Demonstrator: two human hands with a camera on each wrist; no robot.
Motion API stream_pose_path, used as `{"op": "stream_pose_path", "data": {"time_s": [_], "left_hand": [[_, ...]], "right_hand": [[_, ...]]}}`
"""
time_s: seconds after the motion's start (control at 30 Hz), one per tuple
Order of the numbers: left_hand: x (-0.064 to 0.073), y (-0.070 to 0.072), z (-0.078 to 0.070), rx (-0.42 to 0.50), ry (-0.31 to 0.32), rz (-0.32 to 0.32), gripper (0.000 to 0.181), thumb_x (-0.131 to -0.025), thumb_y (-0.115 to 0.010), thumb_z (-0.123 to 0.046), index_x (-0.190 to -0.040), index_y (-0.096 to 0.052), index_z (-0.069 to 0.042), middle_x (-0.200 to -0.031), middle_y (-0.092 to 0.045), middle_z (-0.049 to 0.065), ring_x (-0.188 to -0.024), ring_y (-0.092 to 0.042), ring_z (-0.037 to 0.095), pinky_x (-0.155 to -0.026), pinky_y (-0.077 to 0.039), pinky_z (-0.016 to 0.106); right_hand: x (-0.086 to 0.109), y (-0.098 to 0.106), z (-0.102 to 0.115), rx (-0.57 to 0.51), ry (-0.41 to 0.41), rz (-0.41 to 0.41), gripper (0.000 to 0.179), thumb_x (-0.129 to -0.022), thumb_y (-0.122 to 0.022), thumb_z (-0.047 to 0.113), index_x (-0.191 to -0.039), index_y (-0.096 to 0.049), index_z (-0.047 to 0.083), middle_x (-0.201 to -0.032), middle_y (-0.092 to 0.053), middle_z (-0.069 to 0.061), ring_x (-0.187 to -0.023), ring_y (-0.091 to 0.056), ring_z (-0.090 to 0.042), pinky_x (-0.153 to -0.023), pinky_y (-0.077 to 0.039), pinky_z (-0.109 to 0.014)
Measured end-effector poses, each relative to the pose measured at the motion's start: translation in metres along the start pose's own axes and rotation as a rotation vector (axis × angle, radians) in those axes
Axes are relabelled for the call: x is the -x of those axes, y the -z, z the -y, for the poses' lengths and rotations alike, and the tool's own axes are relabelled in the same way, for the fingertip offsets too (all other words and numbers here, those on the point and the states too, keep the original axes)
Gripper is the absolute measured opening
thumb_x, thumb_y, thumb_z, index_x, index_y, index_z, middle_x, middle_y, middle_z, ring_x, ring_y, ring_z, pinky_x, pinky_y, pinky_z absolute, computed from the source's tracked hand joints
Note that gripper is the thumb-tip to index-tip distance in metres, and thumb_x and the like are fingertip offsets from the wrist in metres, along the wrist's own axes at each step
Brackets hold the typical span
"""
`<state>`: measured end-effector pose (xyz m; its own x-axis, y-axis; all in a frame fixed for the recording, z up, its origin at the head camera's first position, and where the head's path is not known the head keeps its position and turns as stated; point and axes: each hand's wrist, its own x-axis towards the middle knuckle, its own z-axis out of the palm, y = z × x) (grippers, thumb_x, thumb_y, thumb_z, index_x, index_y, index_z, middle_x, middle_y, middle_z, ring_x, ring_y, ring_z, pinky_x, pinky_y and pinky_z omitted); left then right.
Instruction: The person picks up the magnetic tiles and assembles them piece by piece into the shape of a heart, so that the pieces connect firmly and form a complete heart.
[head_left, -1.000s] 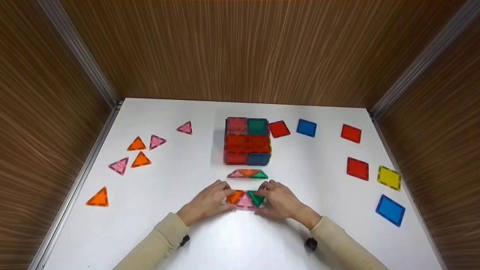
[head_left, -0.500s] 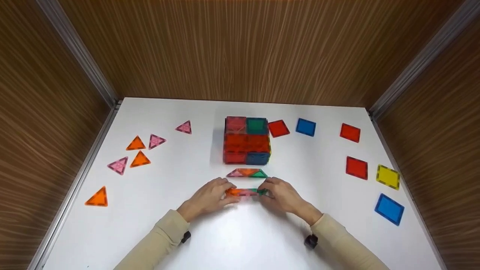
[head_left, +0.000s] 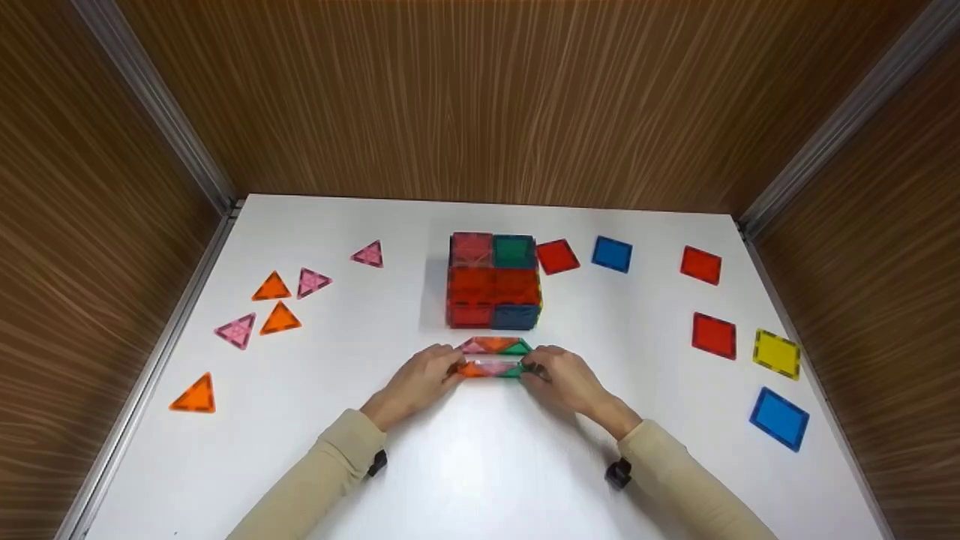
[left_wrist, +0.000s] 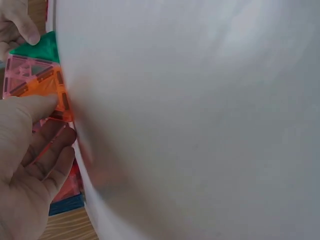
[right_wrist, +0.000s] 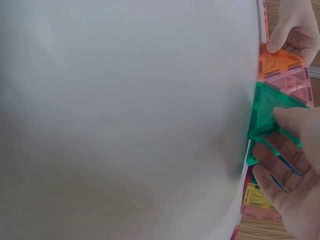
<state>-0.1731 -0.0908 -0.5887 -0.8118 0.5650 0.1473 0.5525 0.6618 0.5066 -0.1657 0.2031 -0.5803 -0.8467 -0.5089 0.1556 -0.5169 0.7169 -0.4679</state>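
A trapezoid strip of magnetic tiles [head_left: 491, 370], made of orange, pink and green triangles, stands raised on its edge between my hands. My left hand [head_left: 420, 377] pinches its orange triangle [left_wrist: 46, 86], thumb flat on the near face. At the other end, the thumb of my right hand [head_left: 568, 381] presses the green triangle [right_wrist: 267, 102] and the fingers lie behind it. The pink triangle [right_wrist: 296, 84] sits in the middle. Just beyond is a second trapezoid strip [head_left: 495, 346] in pink, orange and green, its ends close to my fingertips.
Behind the strips stands a box of magnetic tiles [head_left: 495, 286] in red, green and blue. Loose orange and pink triangles [head_left: 280, 319] lie to the left. Red, blue and yellow square tiles [head_left: 714, 335] are spread on the right of the white table [head_left: 480, 465].
Both hands have moved forward with the held strip, which has gone from lying face up to standing on edge. It is now close to the second strip.
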Motion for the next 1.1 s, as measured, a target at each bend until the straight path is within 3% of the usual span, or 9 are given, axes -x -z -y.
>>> {"op": "stream_pose_path", "data": {"time_s": [0.2,0.4,0.57,0.7,0.9,1.1], "left_hand": [[-0.002,-0.001,0.001,-0.027,0.022,-0.006,0.021,-0.1,-0.073,-0.017,-0.118,-0.072,-0.006,-0.11,-0.075,0.01,-0.101,-0.069,0.026,-0.095,-0.061,0.041],[-0.004,0.0,0.001,-0.034,0.016,-0.03,0.015,-0.098,-0.076,-0.017,-0.109,-0.072,-0.007,-0.099,-0.073,0.006,-0.089,-0.064,0.021,-0.085,-0.059,0.039],[0.007,0.012,0.003,0.016,0.072,-0.037,0.022,-0.097,-0.078,-0.022,-0.113,-0.072,-0.008,-0.103,-0.073,0.006,-0.094,-0.066,0.02,-0.088,-0.06,0.039],[0.029,0.031,0.013,0.028,0.143,-0.086,0.027,-0.097,-0.078,-0.025,-0.118,-0.072,-0.009,-0.11,-0.074,0.007,-0.1,-0.068,0.021,-0.091,-0.06,0.041],[0.075,0.07,0.051,-0.035,0.196,-0.222,0.033,-0.094,-0.08,-0.021,-0.12,-0.071,-0.002,-0.115,-0.074,0.016,-0.11,-0.067,0.033,-0.098,-0.057,0.05],[0.128,0.116,0.095,-0.12,0.374,-0.216,0.048,-0.096,-0.076,-0.026,-0.134,-0.065,0.0,-0.132,-0.066,0.024,-0.125,-0.058,0.045,-0.11,-0.047,0.062]], "right_hand": [[-0.002,-0.001,-0.001,0.021,-0.001,-0.006,0.011,-0.092,-0.08,0.01,-0.103,-0.076,0.008,-0.095,-0.077,-0.005,-0.085,-0.07,-0.016,-0.076,-0.061,-0.035],[-0.003,0.0,-0.002,0.018,0.001,-0.017,0.011,-0.092,-0.08,0.011,-0.102,-0.076,0.008,-0.093,-0.076,-0.005,-0.084,-0.068,-0.016,-0.075,-0.06,-0.035],[-0.001,0.0,-0.004,0.003,-0.021,0.006,0.015,-0.093,-0.08,0.014,-0.106,-0.077,0.008,-0.094,-0.075,-0.004,-0.084,-0.066,-0.013,-0.077,-0.059,-0.035],[0.0,0.0,-0.006,-0.008,-0.03,0.014,0.015,-0.094,-0.08,0.013,-0.107,-0.077,0.008,-0.096,-0.076,-0.004,-0.086,-0.067,-0.013,-0.079,-0.06,-0.037],[0.002,0.0,-0.007,-0.011,-0.028,0.001,0.012,-0.094,-0.079,0.013,-0.105,-0.078,0.009,-0.096,-0.077,-0.004,-0.086,-0.068,-0.015,-0.08,-0.06,-0.037],[0.002,-0.001,-0.008,-0.006,-0.026,-0.01,0.01,-0.093,-0.08,0.013,-0.103,-0.078,0.011,-0.095,-0.077,-0.004,-0.085,-0.068,-0.014,-0.078,-0.059,-0.035]]}}
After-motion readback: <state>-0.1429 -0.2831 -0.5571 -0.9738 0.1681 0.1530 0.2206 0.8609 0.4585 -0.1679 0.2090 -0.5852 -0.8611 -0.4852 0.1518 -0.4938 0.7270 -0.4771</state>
